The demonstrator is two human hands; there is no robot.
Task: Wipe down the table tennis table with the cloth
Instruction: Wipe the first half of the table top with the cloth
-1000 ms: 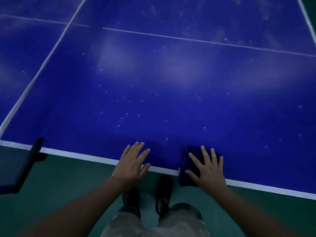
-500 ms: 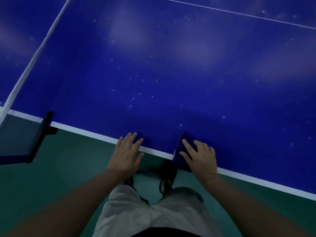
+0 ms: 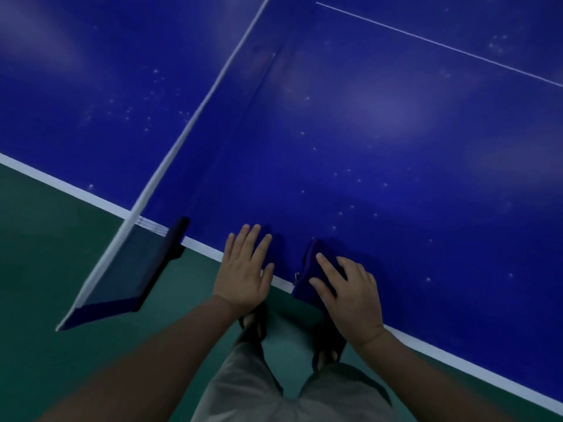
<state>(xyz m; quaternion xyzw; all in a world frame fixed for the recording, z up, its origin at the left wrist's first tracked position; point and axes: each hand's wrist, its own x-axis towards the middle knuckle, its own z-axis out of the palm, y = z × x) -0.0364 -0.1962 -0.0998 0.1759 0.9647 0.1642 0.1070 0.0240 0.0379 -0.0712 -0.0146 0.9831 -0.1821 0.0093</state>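
A blue table tennis table (image 3: 396, 147), speckled with pale dust, fills most of the view. A dark purple folded cloth (image 3: 310, 269) lies over the table's near white edge line, partly hanging off. My right hand (image 3: 350, 293) presses flat on the cloth with fingers spread, covering its right part. My left hand (image 3: 246, 269) rests flat and empty on the table edge, a short way left of the cloth.
The net (image 3: 195, 123) with its white top band runs from the upper middle down to a dark post and clamp (image 3: 170, 242) left of my left hand. Green floor (image 3: 45, 239) lies below the table edge. My legs and dark shoes (image 3: 253, 324) stand under the edge.
The view has swung left, bringing the net and its post close to my left hand. Both hands and the cloth have shifted left along the table edge toward the net.
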